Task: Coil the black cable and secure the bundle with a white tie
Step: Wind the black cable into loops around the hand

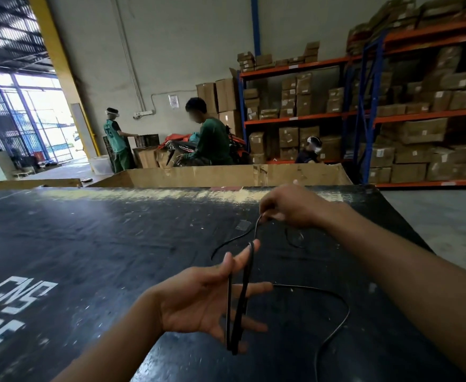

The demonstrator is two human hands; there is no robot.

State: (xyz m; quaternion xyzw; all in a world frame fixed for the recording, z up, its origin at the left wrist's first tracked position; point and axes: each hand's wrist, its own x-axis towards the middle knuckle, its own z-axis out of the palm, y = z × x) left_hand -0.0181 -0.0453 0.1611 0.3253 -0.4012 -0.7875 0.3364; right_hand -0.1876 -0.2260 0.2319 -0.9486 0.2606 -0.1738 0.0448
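Observation:
My left hand (pixel 207 301) is spread palm-up over the black table (pixel 88 244), with loops of the black cable (pixel 242 296) wound from a raised fingertip down past the lowest finger. My right hand (pixel 287 208) is farther away and higher, pinching the cable's running strand just beyond the left fingertips. A loose length of cable arcs over the table to the right (pixel 342 312), and another slack curve lies to the left of the right hand. No white tie is visible.
Open cardboard boxes (pixel 226 175) stand behind the table's far edge. Three people work beyond them. Shelving racks (pixel 364 114) with cartons fill the right side. White lettering (pixel 13 296) marks the table at the near left.

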